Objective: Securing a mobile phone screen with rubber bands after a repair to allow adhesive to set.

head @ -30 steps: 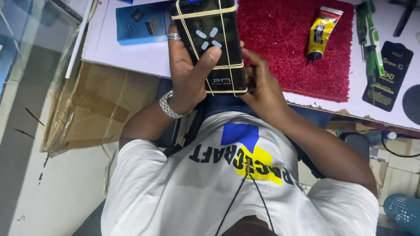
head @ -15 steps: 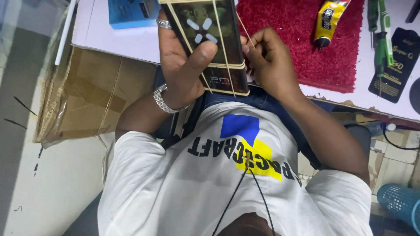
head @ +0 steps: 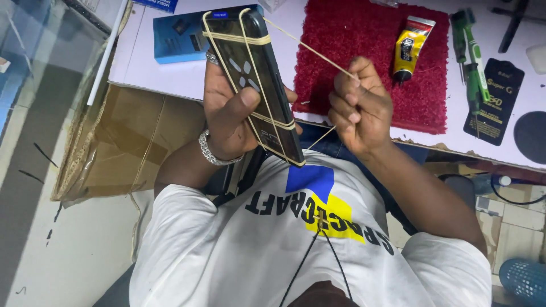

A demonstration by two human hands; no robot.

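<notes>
You had free room on the bare white table [head: 142,68] left of the phone [head: 256,79]; right, the glue tube [head: 410,48] and green tools [head: 469,57] blocked the mat [head: 369,62].

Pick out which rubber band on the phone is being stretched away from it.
The band running from the phone's top corner out to the right hand, pulled taut over the red mat. The others lie flat around the phone in the left hand.

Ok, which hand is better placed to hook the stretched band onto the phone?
Probably the right: the right hand pinches the taut rubber band beside the phone. The left hand is fully occupied clasping it.
</notes>
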